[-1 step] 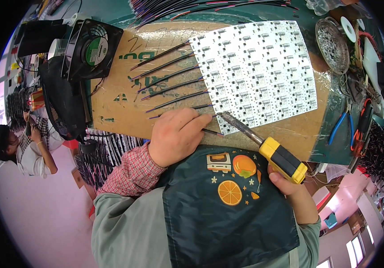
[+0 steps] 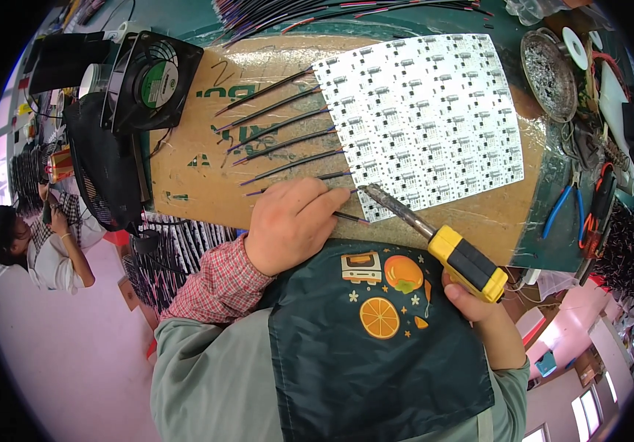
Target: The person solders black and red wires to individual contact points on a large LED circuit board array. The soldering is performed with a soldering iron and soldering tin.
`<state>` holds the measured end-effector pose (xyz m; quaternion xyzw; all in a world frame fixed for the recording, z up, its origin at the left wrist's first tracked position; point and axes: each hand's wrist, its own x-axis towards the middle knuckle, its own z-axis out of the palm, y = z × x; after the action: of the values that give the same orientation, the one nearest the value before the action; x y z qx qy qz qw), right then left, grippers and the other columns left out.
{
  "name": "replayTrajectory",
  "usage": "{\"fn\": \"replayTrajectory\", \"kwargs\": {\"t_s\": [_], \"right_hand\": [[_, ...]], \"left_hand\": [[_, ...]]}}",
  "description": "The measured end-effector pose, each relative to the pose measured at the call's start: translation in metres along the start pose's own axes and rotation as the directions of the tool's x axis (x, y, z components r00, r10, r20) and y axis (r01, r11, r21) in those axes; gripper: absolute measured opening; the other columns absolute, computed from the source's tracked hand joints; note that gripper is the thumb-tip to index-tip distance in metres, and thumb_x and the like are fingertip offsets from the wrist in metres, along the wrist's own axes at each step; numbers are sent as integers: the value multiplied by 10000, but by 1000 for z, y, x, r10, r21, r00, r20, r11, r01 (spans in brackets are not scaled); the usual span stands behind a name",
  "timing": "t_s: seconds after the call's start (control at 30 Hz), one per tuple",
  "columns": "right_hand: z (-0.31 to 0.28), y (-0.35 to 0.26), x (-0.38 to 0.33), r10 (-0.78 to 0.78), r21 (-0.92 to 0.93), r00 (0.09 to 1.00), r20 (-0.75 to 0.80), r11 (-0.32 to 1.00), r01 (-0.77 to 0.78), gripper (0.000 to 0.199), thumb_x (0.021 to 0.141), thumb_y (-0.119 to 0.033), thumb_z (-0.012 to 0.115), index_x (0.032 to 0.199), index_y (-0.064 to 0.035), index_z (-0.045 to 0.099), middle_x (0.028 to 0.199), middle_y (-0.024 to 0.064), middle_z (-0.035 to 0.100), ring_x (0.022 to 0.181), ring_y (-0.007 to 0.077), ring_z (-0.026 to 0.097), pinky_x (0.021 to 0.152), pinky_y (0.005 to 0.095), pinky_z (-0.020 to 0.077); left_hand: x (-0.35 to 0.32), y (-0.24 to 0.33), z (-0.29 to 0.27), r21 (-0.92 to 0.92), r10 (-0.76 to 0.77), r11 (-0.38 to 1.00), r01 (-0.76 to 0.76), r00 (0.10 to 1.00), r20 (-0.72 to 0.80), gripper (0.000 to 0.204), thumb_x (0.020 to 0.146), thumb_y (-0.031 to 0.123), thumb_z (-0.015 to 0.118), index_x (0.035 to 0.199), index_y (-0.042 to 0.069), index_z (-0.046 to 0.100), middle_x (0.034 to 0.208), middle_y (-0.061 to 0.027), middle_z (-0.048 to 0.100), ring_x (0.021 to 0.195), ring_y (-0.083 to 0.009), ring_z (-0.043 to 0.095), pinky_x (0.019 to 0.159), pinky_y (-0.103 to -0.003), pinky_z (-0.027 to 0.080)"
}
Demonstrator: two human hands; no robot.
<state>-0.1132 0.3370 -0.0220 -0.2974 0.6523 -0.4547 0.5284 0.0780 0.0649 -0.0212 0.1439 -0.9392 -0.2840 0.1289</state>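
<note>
Almost nothing has moved since the earlier frame: both hands stay where they were, and the iron's tip sits at the same corner of the board.

The right hand [image 2: 472, 302] has its grip closed around the yellow and black handle of the soldering iron [image 2: 435, 237], whose metal tip touches the lower left edge of the white circuit panel [image 2: 424, 121]. The left hand [image 2: 291, 221] presses flat, its fingers together on a thin dark wire [image 2: 350, 217] and holding its end against that same edge.

Six more wires [image 2: 280, 140] lie fanned on the cardboard sheet [image 2: 199, 177], their ends at the panel's left side; I judge these as already attached, and the lowest one as the joint now in work. A bundle of unused wires [image 2: 332, 11] lies across the worktop [image 2: 553, 243] above the panel. A black fan [image 2: 151, 77] stands at the left.
</note>
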Motion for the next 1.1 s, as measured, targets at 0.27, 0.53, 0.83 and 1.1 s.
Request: {"fn": "replayTrajectory", "kwargs": {"t_s": [0.27,0.53,0.83,1.1], "right_hand": [[-1,0,2,-28,30,999,22,999,28,392,737,-141,720,1049,51,580,847,92,629,748,210,620,693,317,491],[-3,2,-3,10,32,1000,18,999,-11,386,742,-169,712,1027,53,577,831,87,617,728,206,608,685,312,484],[-2,1,-4,35,86,999,16,996,-37,340,739,-149,706,988,42,576,828,90,610,726,202,600,691,312,484],[-1,5,-6,25,74,1000,-12,997,-24,331,741,-137,705,993,38,580,862,96,618,758,211,613,711,316,487]], "left_hand": [[0,1,1,-2,-16,1000,16,1000,1,322,651,0,642,968,56,653,797,-78,575,679,-255,581,580,-344,458],[2,1,-1,-8,-26,1000,26,1000,4,319,655,-1,648,969,56,652,803,-85,577,695,-264,584,592,-350,466],[5,0,-7,-143,-107,983,115,992,61,321,655,-52,627,955,57,658,809,-92,575,717,-275,586,621,-351,478],[6,0,-7,-142,-83,986,90,995,55,270,683,-27,605,930,74,643,787,-78,521,726,-270,558,622,-363,462]]}}
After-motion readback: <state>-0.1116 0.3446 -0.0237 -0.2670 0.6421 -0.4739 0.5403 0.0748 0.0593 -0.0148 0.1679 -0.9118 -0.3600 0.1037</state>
